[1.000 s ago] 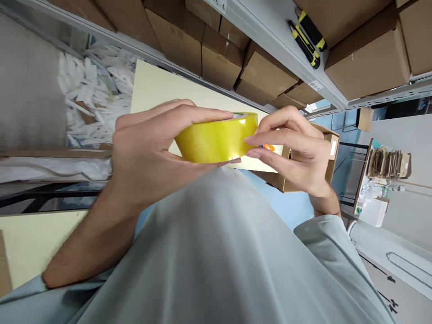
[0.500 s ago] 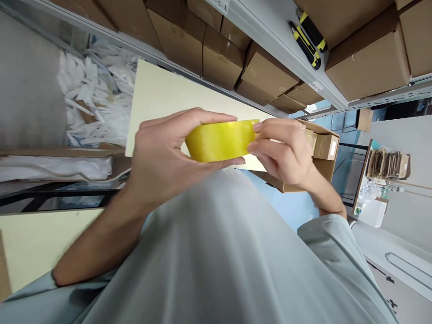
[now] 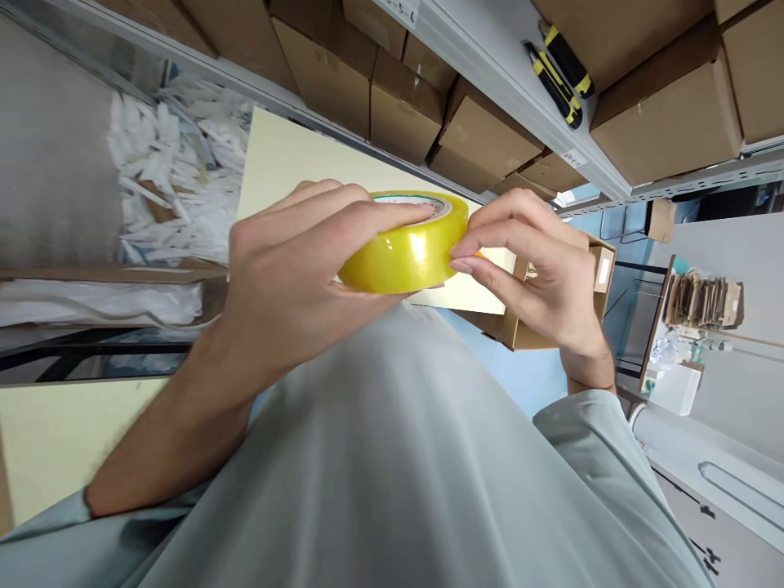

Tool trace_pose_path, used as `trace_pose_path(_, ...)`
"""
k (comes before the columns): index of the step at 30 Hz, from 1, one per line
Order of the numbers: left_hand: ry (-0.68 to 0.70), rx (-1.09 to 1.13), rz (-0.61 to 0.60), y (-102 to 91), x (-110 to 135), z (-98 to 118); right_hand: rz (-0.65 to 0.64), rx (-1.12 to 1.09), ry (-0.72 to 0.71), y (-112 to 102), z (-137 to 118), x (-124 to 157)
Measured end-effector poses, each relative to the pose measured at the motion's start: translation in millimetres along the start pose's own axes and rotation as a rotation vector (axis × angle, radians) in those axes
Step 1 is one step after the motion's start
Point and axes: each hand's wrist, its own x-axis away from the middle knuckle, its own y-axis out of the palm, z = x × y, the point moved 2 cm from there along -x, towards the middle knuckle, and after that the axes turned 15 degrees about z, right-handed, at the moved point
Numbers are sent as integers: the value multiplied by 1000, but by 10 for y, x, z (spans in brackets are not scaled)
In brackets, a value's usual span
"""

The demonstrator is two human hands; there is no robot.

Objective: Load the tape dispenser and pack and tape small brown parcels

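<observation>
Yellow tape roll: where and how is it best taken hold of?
Probably by its two flat faces, from the left: the yellow tape roll has one ring-shaped face turned up, so the left hand can span its width, leaving the curved outer side free for the right hand.

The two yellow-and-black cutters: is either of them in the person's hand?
No, both cutters lie on the shelf, while the left hand holds the yellow tape roll.

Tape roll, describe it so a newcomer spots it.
Find the pale tabletop by the brown boxes. In front of it, the tape roll sits in the grip of the left hand. Unlike those boxes, it is a glossy yellow ring.
</observation>
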Motion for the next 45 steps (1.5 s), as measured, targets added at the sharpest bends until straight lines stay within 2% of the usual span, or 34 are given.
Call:
trace_pose_path(3, -24, 1, -9, -10, -3, 22, 43, 107, -132, 108, 39, 57)
trace_pose_path(6, -146, 61, -11, -17, -8, 58, 71, 206, -248, 228, 139, 141)
trace_pose_path(8, -217, 91, -17, -16, -6, 76, 55, 204, -265, 261, 205, 172)
trace_pose_path(11, -235, 93, -35, -17, 3, 82, 65, 142, -207, 205, 207, 145)
trace_pose_path(14, -198, 89, -35, -27, 4, 68, 106, 12, -143, 91, 95, 69)
trace_pose_path(18, -125, 78, -26, -37, -6, 48, 35, -100, 22, 10, 0, -3)
trace_pose_path(20, -82, 54, -31, -40, -9, 44, 4, -105, 21, 0, -13, -12)
trace_pose_path(23, -28, 18, -32, -58, -12, 63, -36, 19, -55, 36, -10, 16)
trace_pose_path(25, -73, 28, -38, -79, -14, 92, -7, 139, -157, 92, 1, 62)
trace_pose_path(29, -305, 151, -63, -111, -12, 180, 219, 204, -460, 194, 16, 173)
trace_pose_path(31, -389, 175, -72, -112, -9, 215, 293, 164, -544, 194, 0, 205)
trace_pose_path(33, -387, 166, -67, -107, -14, 234, 295, 101, -463, 148, -37, 193)
trace_pose_path(36, -261, 132, -37, -102, -32, 233, 185, 55, -233, 48, -128, 132)
trace_pose_path(38, -186, 100, -37, -102, -37, 218, 111, 40, -158, 0, -190, 96)
trace_pose_path(42, -83, 46, -36, -117, -23, 210, 94, 97, -181, 14, -213, 90)
trace_pose_path(45, -131, 63, -27, -118, -12, 236, -7, 218, -219, 136, -97, 168)
